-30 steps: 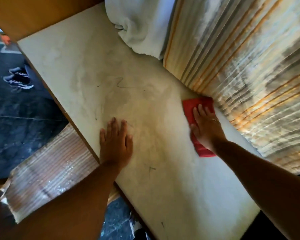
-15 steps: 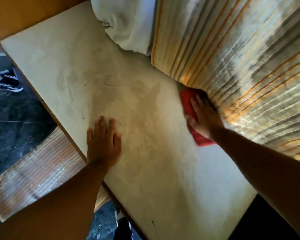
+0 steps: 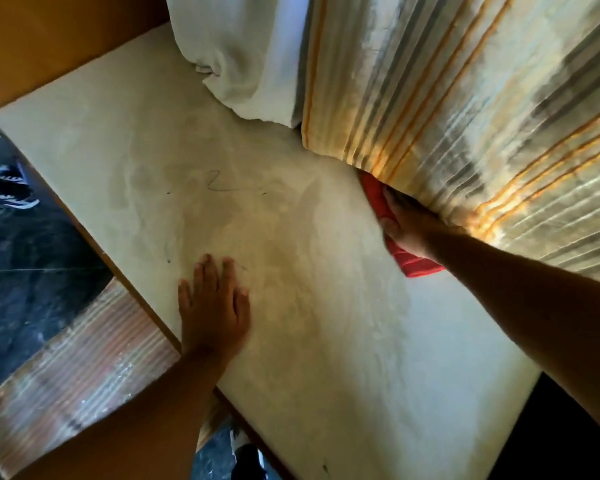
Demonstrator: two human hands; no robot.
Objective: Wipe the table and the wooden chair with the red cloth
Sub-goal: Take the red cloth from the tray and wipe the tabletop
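The pale, dusty table [image 3: 319,358] fills the middle of the view, with faint pen marks on its top. My right hand [image 3: 407,228] presses the red cloth [image 3: 418,266] flat against the table at its far right side, right under the hanging striped curtain [image 3: 465,116]. The curtain covers my fingertips and the cloth's upper end. My left hand [image 3: 213,311] lies flat, fingers spread, on the table near its left edge, holding nothing. No wooden chair is clearly seen.
A bunched white cloth [image 3: 239,57] hangs onto the table's far end. A striped fabric piece [image 3: 73,375] hangs off the table's left edge. Sneakers [image 3: 7,190] sit on the dark floor at left. An orange-brown wall [image 3: 49,39] stands behind.
My right hand has pushed the red cloth further away along the table and under the curtain's hem. My left hand stays flat on the table.
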